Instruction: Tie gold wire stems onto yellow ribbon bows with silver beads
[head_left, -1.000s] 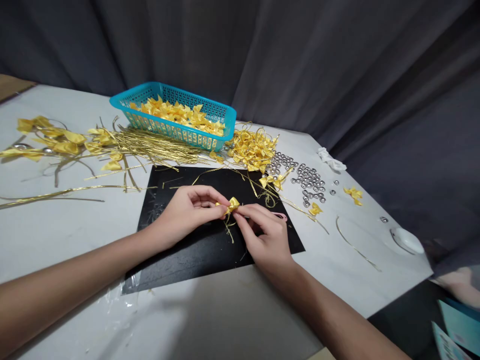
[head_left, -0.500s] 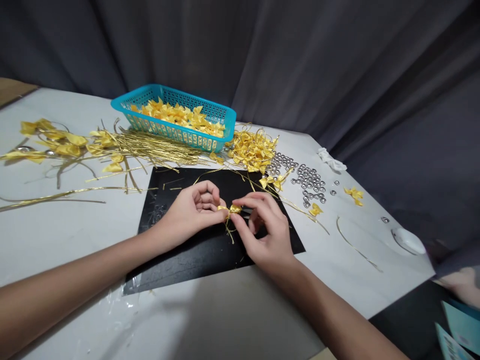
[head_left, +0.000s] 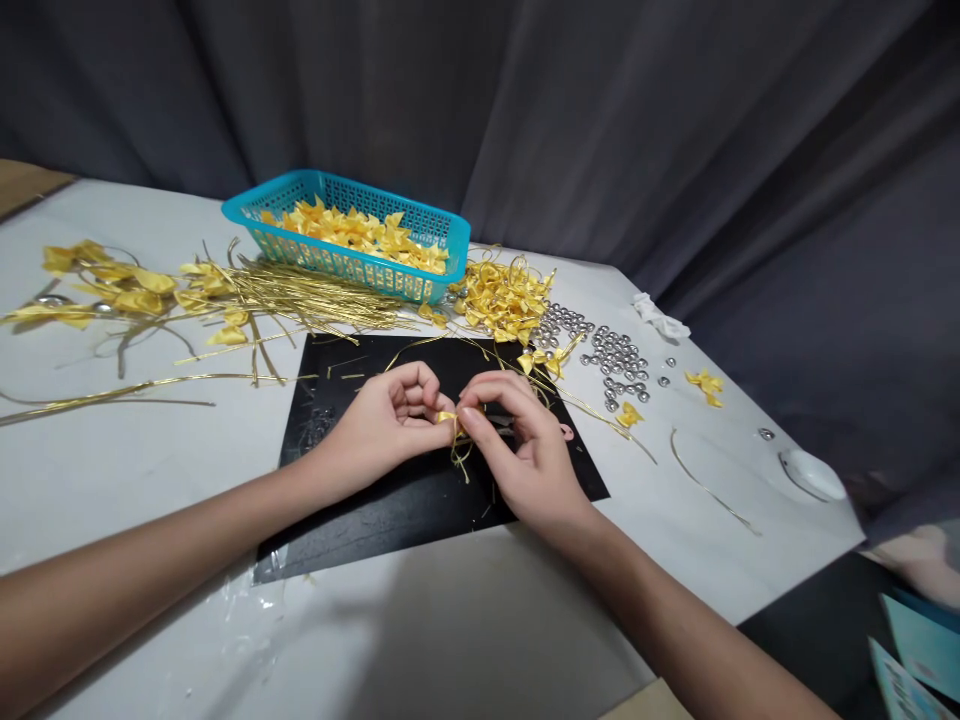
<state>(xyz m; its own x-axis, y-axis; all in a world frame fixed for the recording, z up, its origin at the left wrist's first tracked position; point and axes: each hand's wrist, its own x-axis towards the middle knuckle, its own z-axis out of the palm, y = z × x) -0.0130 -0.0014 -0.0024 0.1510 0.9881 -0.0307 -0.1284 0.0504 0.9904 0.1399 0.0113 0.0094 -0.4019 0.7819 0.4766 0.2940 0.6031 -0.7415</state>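
Note:
Over the black mat (head_left: 352,530), my left hand (head_left: 397,412) is closed, pinching one side of a small yellow ribbon bow (head_left: 447,416) between thumb and fingers. My right hand (head_left: 517,425) closes on the bow's other side, thumb and fingertips together, covering much of it. Thin gold cord ends (head_left: 461,460) hang from the bow's middle. Partly hidden behind my right hand lies a tool with a pink handle loop (head_left: 567,432), perhaps small scissors. Loose gold strands lie on the mat's far part.
A turquoise basket (head_left: 345,265) of yellow bows stands at the back. Beside it are gold cords (head_left: 315,297), a heap of tied bows (head_left: 506,300) and silver beads (head_left: 616,355). A white round object (head_left: 814,475) sits near the right edge. Another person's hand (head_left: 919,560) shows far right.
My right fingers have shifted on the bow and now cover its right loop, which was visible before. The pink handle loop has come into sight. My left hand stays nearly in place.

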